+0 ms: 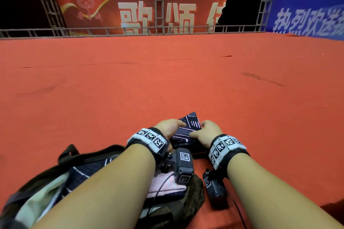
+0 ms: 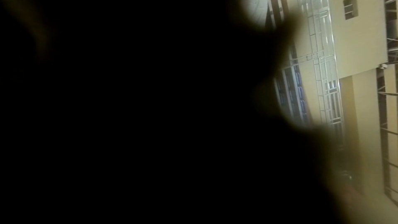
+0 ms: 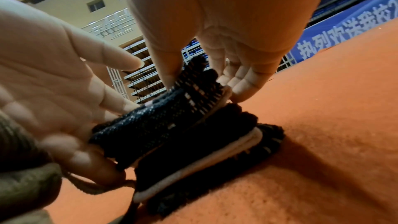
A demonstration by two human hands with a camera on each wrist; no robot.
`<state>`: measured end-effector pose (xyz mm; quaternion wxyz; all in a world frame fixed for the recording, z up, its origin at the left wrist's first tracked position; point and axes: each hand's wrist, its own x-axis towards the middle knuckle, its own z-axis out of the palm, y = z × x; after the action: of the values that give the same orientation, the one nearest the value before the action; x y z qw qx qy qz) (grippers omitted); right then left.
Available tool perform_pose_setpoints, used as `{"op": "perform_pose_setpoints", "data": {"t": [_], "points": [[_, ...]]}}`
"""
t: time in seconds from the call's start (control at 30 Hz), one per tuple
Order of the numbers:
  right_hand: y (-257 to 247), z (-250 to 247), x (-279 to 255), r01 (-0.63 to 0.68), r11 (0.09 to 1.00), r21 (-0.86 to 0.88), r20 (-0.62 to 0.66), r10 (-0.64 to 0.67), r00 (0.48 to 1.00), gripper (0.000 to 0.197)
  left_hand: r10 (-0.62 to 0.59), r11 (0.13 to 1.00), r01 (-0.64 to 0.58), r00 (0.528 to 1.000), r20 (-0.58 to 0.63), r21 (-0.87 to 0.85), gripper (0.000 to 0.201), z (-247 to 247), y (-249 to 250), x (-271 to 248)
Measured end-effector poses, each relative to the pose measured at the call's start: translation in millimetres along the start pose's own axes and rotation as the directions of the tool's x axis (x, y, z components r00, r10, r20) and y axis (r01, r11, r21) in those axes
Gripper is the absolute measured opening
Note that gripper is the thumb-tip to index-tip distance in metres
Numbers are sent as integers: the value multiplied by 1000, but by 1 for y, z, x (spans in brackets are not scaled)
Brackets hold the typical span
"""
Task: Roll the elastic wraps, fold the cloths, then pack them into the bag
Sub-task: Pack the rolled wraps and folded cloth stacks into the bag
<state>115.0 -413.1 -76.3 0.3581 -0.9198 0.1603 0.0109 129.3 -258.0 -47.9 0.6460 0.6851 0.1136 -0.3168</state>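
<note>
Head view: both hands (image 1: 188,132) pinch the folded cloth (image 1: 189,126).

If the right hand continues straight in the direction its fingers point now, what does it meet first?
Probably the folded dark cloth: the right hand already has its fingertips on the cloth's top edge, pointing down toward the red carpet beneath.

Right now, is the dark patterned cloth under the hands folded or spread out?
Folded. The dark cloth lies in several stacked layers on the red carpet, its pale edges showing between the layers, with both hands on its top layer.
</note>
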Motion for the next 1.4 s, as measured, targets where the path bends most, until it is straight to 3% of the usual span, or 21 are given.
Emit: {"op": "perform_pose_setpoints", "data": {"t": [0.1,0.33,0.43,0.53,0.63,0.7,0.83,0.93,1.07,1.27,1.4], "points": [[0,-2,-2,62,997,-54,26,-61,998,21,29,1000,-30,1000,-7,-11,43,1,-1,-1],[-5,-5,-6,61,998,-25,6,-61,998,33,41,999,-41,999,-5,-12,52,1,-2,2],[-9,-6,-8,94,986,135,18,-97,995,26,33,999,-33,999,-4,4,57,-2,-2,6],[-14,-8,-9,47,962,269,36,-59,998,18,26,999,-26,1000,11,23,58,-10,-5,30],[-14,-5,-6,-40,932,360,162,-20,987,36,15,999,-16,1000,14,50,66,-17,-8,48],[-13,-2,-3,-59,921,386,219,-30,975,37,28,999,-28,1000,-10,29,60,-15,-6,38],[-21,-10,-8,-53,869,492,183,-44,982,29,84,996,-85,994,-75,-15,57,-3,6,4],[-27,-28,-19,-29,805,592,134,-64,989,29,148,989,-151,977,-152,-10,68,0,16,-7],[-35,-55,-39,50,725,687,55,-120,991,32,248,967,-253,963,-108,-40,13,8,25,-36],[-54,-91,-76,123,594,795,-2,-201,980,34,353,930,-353,935,-19,-98,18,6,40,-80],[-71,-107,-103,97,569,816,32,-213,977,31,442,896,-439,895,54,-65,13,-6,50,-124]]}}
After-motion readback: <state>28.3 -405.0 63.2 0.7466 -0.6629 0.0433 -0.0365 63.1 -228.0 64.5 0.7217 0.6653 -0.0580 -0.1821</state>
